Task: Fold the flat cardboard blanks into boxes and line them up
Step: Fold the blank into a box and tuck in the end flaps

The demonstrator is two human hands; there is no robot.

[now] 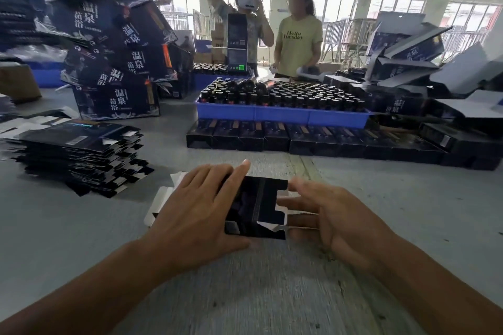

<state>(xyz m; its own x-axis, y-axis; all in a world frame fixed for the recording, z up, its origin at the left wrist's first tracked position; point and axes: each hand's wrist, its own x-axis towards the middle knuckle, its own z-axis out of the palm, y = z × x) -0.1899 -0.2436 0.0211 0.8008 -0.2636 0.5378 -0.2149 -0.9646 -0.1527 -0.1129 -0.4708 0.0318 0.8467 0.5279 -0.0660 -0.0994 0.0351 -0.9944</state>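
Hands work 1 dark cardboard blank (255, 207) lying on the grey worktop (272, 294): the left hand (196, 212) presses flat on it with straight fingers, while the right hand (329, 215) touches its right-edge flaps with extended fingers. Flat blanks (81, 155) sit stacked at left, and folded boxes (299, 139) line up beyond.

Packing workshop: stacked boxes (117, 100), bottle tray (280, 115)
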